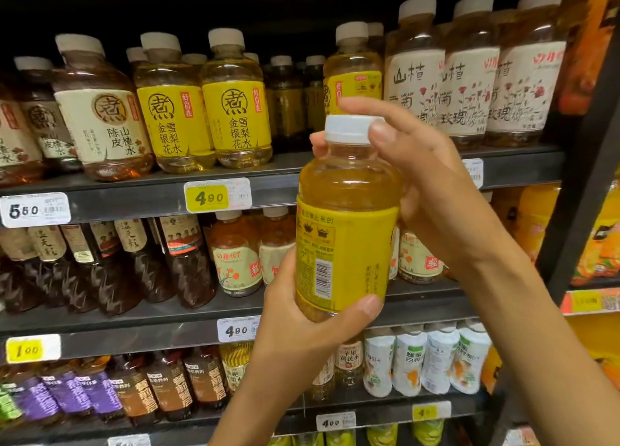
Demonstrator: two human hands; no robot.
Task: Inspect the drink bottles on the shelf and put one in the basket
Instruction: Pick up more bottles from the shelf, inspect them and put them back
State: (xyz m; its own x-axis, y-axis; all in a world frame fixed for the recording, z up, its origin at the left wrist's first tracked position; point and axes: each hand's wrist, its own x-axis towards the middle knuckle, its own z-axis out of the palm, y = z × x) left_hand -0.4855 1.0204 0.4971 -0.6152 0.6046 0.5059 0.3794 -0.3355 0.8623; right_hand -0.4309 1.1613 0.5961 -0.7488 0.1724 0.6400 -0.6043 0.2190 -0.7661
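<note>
Inspection step in hand. My left hand [295,318] grips yellow bottle [345,231] round base, thumb across front; my right hand [432,190] curls round shoulder and white cap [352,128]. Bottle upright, clear of shelf [134,197], barcode side facing me. Label text too small to read, probably ingredients. Basket out of view. Next, I judge: free one hand, lower bottle toward basket, wherever it sits.

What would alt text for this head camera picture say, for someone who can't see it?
Two bare hands hold up a clear plastic bottle of yellow drink with a yellow label: the left hand grips its base, the right hand its white cap. Behind stand grey shop shelves of bottled drinks with price tags.
</note>
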